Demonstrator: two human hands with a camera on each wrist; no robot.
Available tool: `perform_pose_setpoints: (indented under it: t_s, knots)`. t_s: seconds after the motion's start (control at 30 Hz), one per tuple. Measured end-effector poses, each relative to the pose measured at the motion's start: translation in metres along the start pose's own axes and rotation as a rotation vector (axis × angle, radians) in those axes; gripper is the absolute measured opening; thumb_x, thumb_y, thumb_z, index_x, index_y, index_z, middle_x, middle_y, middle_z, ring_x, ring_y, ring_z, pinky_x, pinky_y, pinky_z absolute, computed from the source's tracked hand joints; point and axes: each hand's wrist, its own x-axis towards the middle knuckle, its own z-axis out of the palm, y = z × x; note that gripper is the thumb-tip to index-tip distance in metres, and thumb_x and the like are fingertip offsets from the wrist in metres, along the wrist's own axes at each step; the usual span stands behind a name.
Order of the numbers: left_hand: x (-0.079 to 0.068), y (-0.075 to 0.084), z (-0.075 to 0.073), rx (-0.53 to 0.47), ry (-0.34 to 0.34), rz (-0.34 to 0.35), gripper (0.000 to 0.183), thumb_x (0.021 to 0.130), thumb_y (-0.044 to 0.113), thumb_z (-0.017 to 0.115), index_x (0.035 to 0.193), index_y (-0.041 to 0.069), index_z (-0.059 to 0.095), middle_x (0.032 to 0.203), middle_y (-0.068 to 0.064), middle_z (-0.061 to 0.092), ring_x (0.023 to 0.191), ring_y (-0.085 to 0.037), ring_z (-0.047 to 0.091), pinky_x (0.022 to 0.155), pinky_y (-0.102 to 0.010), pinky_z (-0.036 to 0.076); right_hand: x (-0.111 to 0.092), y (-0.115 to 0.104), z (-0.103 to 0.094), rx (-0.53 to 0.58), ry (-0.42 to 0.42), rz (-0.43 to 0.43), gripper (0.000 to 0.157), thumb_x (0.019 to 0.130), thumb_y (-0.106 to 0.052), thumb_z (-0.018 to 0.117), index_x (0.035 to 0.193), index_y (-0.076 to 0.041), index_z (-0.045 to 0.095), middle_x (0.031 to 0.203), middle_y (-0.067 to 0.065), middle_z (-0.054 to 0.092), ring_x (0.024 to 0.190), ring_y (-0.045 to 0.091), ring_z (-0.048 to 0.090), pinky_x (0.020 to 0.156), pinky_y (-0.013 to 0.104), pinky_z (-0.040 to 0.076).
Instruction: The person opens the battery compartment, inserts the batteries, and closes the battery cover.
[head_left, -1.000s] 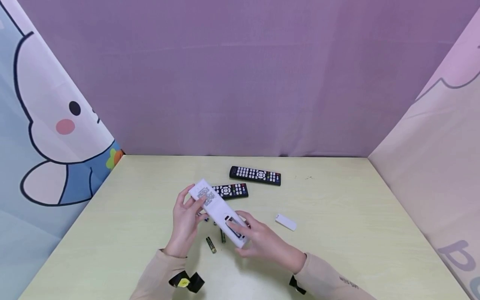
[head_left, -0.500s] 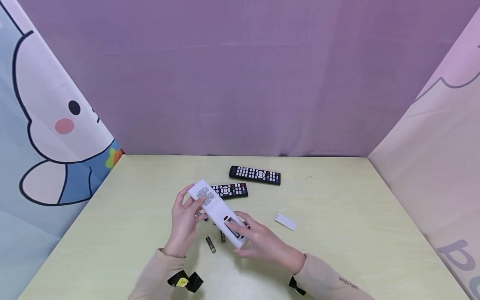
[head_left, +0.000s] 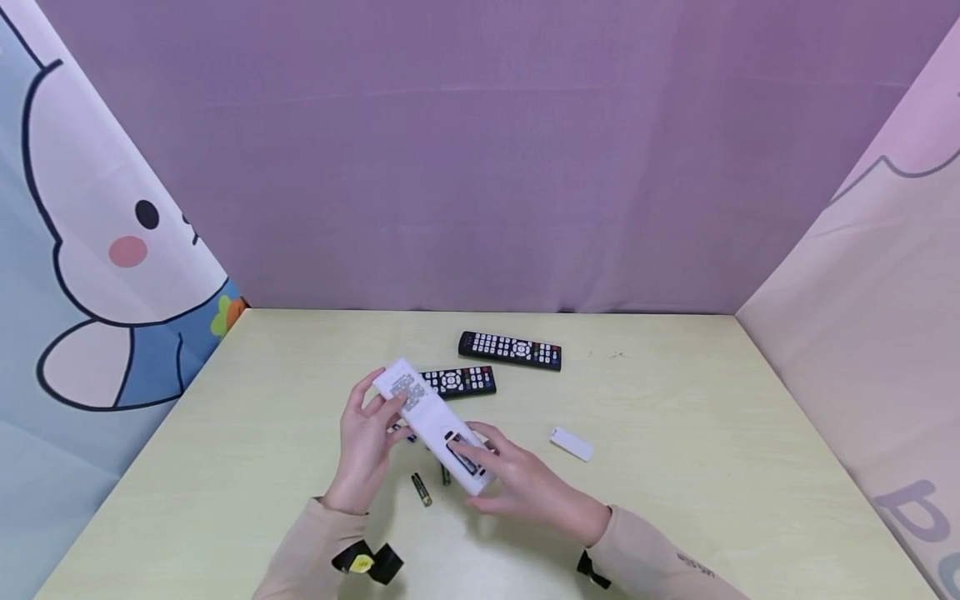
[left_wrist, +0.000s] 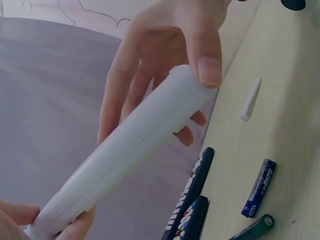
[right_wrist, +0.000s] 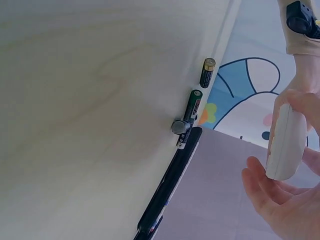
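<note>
A white remote control (head_left: pixel 429 417) is held above the table, its back facing up and its battery compartment uncovered. What looks like batteries shows inside, partly behind a finger. My left hand (head_left: pixel 362 454) pinches the far left end, fingertips on the printed label. At the lower right end, my right hand (head_left: pixel 528 479) grips the remote, one digit pressing at the compartment. The left wrist view shows the side of the remote (left_wrist: pixel 120 145) with right-hand fingers around its top end. A white battery cover (head_left: pixel 572 444) lies to the right.
Two black remotes (head_left: pixel 510 351) lie behind the hands, the nearer one (head_left: pixel 465 382) partly covered by the white remote. Loose batteries rest on the table below: a dark one (head_left: pixel 422 489), a blue one (left_wrist: pixel 259 188) and a green one (left_wrist: pixel 256 229). A purple curtain (head_left: pixel 480 167) stands behind the table.
The white remote and my left hand have shifted very slightly left. Both hands keep their hold, and the things on the table have not moved.
</note>
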Motion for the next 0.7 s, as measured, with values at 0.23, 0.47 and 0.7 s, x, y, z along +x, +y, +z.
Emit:
perform_pose_setpoints:
  t_s: [0.23,0.47,0.7]
  knots:
    - [0.003,0.000,-0.003,-0.020,0.010,-0.007,0.051,0.087,-0.002,0.047,0.132,0.016,0.032,0.121,-0.017,0.048,0.081,-0.015,0.063,0.073,-0.033,0.052,0.003,-0.001,-0.003,0.072,-0.029,0.105,0.063,0.068,-0.021,0.074,0.124,-0.007,0.049,0.128,0.015,0.041,0.101,0.024,0.054,0.079,0.020,0.048]
    - [0.004,0.003,-0.012,-0.013,0.026,-0.008,0.053,0.087,-0.002,0.048,0.133,0.016,0.031,0.114,-0.012,0.053,0.079,-0.014,0.063,0.074,-0.033,0.052,0.004,0.002,-0.006,0.137,-0.020,0.180,0.052,0.075,-0.020,0.067,0.122,-0.007,0.050,0.122,0.011,0.048,0.107,0.025,0.051,0.089,0.035,0.045]
    - [0.004,0.005,-0.023,0.006,0.039,-0.010,0.052,0.087,-0.001,0.048,0.133,0.016,0.030,0.105,-0.004,0.057,0.081,-0.013,0.063,0.074,-0.033,0.052,0.006,0.008,-0.005,0.242,0.008,0.249,0.035,0.081,-0.011,0.061,0.115,-0.004,0.055,0.114,0.009,0.054,0.095,0.021,0.056,0.081,0.030,0.049]
